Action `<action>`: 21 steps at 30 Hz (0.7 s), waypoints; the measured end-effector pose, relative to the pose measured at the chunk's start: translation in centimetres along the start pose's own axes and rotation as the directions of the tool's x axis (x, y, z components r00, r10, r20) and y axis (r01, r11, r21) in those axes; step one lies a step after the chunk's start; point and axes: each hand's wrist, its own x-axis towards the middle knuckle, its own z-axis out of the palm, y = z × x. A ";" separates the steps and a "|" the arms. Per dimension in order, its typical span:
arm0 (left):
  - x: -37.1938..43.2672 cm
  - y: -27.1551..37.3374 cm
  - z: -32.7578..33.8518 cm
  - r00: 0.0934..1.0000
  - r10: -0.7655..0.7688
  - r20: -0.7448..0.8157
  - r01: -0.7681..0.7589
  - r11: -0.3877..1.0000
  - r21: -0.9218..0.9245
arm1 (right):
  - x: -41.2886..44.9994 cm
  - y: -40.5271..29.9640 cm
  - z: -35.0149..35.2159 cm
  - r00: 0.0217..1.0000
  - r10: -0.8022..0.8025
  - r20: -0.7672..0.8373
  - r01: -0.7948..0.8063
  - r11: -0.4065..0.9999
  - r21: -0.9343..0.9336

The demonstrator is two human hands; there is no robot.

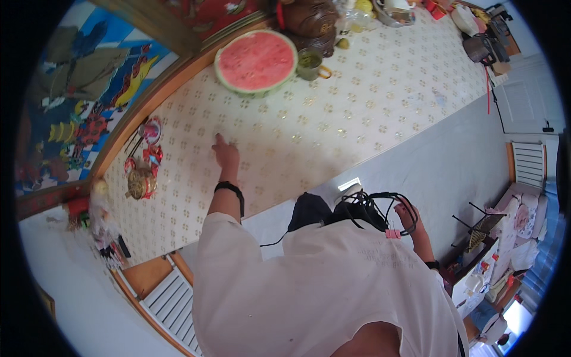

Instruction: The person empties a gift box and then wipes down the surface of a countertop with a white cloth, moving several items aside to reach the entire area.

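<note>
My left hand (226,153) hovers over or rests on the patterned tablecloth (308,118); which one I cannot tell. Its index finger points out and nothing is in it. On the right, low beside my body, my right hand (407,214) is at a loop of black cable (379,196) with a pink binder clip (393,233) hanging from it. A halved watermelon (255,61), cut face up, lies beyond my left hand. Touching or close to its right side stands a glass cup (309,64) with a yellow handle and green contents.
Left on the cloth are a golden pot (142,183), red wrappers (153,155) and a pink cup (150,130). A brown carved figure (310,22) stands behind the glass cup. Slatted white radiators (167,303) flank the room. A person (493,328) is far off at lower right.
</note>
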 end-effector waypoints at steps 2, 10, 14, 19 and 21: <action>-1.2 4.7 2.9 0.997 0.076 0.023 -0.078 0.995 0.059 | -1.0 1.3 -2.5 1.000 0.001 -0.031 -0.001 1.000 0.009; -15.0 20.3 15.1 0.745 0.659 0.102 -0.667 0.743 0.067 | -4.6 11.4 -8.2 0.989 0.088 -0.117 -0.080 0.994 0.069; -20.9 16.5 13.1 0.713 0.676 0.186 -0.690 0.723 0.016 | -3.8 15.5 -10.6 0.996 0.062 -0.062 -0.056 0.995 0.087; -17.4 2.8 7.3 0.991 0.134 0.023 -0.136 0.988 0.078 | -2.2 18.5 -14.5 0.993 0.063 -0.095 -0.056 0.996 0.075; -17.7 1.2 9.5 0.991 0.120 -0.059 -0.114 0.989 0.094 | -2.0 19.5 -15.1 0.993 0.048 -0.107 -0.035 0.992 0.118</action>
